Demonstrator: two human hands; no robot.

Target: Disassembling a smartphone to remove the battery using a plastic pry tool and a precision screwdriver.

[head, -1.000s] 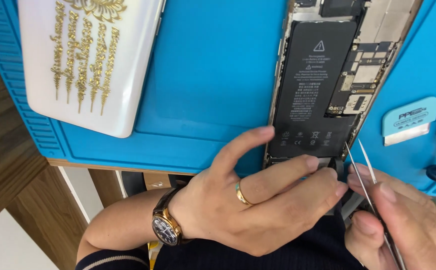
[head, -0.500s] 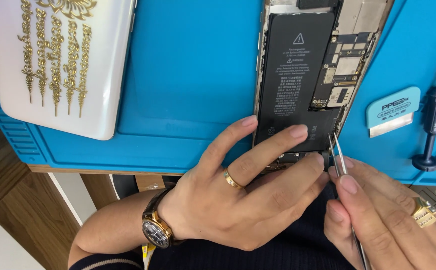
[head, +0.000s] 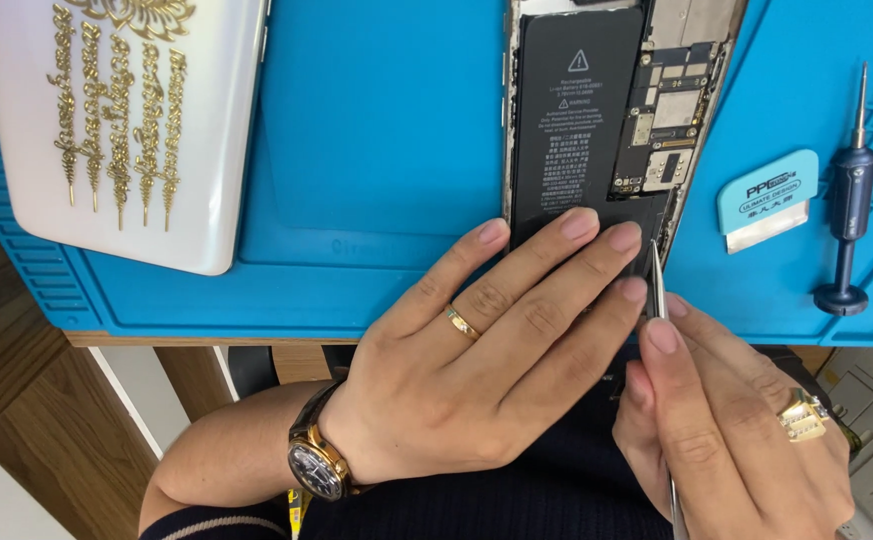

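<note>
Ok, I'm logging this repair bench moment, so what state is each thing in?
Phone: opened, battery and circuit board exposed, lying on the mat.
Left hand: fingers flat on the phone's lower end.
Right hand: pinching the tweezers.
Tweezers: tip at the phone's lower edge.
Screwdriver: lying unused on the mat.
Pry card: lying flat.
White case: lying flat, gold pattern up.
Mat: flat on the table.

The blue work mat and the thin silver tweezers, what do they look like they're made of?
The blue work mat looks like soft silicone or rubber: matte, evenly coloured, with moulded ridges and raised rims. The thin silver tweezers, pinched in the right hand, look like polished steel, judging by the bright metallic shine.
</note>
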